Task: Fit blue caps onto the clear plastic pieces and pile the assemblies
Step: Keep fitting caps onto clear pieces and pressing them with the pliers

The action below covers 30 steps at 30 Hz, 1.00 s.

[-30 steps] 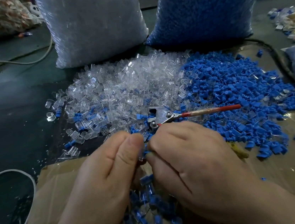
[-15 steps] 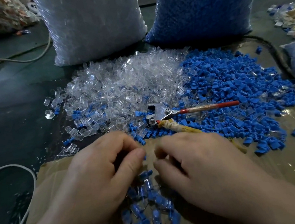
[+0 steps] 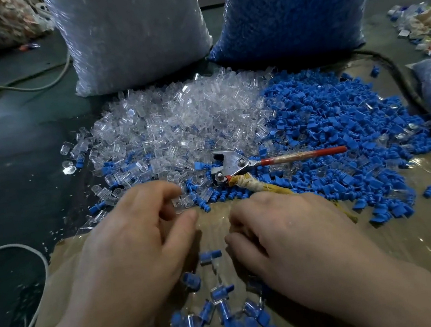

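A: Right, nearest first. Small pile of assemblies (image 3: 223, 322) at the bottom edge, between the wrists. Clear bodies capped in blue, lying every which way on the cardboard sheet (image 3: 414, 247).

B: Hands?

A: Left hand (image 3: 126, 245) palm down, fingers curled, thumb out toward the middle. Fingertips at the near edge of the loose parts, one clear piece (image 3: 178, 203) right at them. Blurred, so I cannot tell whether it has hold of it.

B: And the other?

A: Right hand (image 3: 294, 240) palm down over the cardboard, fingers tucked under, thumb alongside. Anything inside is hidden, so I cannot tell. Bare cardboard shows between the two hands; they are not touching.

B: Beyond them?

A: Pliers (image 3: 236, 165) lying on the parts. Metal head to the left, red handle pointing right. The other handle, wrapped in a yellowish strip, angles back toward the right hand. Heap of clear pieces (image 3: 177, 124) on the left, heap of blue caps (image 3: 339, 121) on the right. The two meet and mix around the pliers.

B: Far side?

A: Two full sacks stand just behind the heaps: sack of clear parts (image 3: 133, 32) behind the clear heap, sack of blue parts (image 3: 290, 7) behind the blue. Pale cable (image 3: 41, 266) curves over the dark floor at left. Mixed scraps (image 3: 420, 26) at far right.
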Available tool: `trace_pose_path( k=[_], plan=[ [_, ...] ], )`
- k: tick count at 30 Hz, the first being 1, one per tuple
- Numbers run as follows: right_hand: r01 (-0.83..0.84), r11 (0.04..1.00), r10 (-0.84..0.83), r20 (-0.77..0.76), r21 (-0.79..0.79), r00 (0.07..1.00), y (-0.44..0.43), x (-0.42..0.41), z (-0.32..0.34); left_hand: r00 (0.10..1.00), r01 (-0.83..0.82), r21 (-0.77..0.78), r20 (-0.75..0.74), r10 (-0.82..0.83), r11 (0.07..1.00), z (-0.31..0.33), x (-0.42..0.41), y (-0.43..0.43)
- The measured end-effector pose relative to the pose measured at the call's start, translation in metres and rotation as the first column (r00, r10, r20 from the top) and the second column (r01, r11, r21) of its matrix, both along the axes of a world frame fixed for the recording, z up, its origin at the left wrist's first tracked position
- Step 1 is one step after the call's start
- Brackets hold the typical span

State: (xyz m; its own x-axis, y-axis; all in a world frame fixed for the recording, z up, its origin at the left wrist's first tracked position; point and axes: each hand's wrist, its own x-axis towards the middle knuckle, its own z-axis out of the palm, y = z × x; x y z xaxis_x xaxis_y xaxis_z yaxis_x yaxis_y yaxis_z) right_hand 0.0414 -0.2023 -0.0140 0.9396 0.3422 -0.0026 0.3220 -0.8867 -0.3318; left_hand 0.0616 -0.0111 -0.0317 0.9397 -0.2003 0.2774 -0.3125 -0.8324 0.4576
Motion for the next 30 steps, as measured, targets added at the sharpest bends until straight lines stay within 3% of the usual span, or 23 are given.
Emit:
trace_pose_path(
  k=[4,6,14,20,30],
  plan=[
    [0.060,0.994,-0.054,0.063,-0.087,0.997,0.004,0.006,-0.006,0.997,-0.055,0.268,-0.034,0.067,0.962,-0.003,0.005,-0.005],
    [0.082,0.987,-0.067,0.106,-0.140,0.992,0.007,0.010,-0.008,0.999,-0.033,0.314,-0.024,0.043,0.949,-0.004,0.006,-0.009],
    [0.051,0.987,-0.036,0.101,-0.153,0.994,0.008,0.020,-0.012,0.994,0.104,0.149,-0.027,-0.101,0.983,-0.008,0.008,-0.011],
    [0.040,0.994,-0.024,0.149,-0.105,0.989,0.006,0.018,-0.012,0.997,0.064,0.124,-0.057,-0.057,0.990,-0.012,0.007,-0.010],
    [-0.010,0.996,0.016,0.075,-0.085,0.997,0.011,0.016,-0.009,0.990,0.105,0.037,-0.102,-0.101,0.994,-0.012,0.008,-0.008]
  ],
)
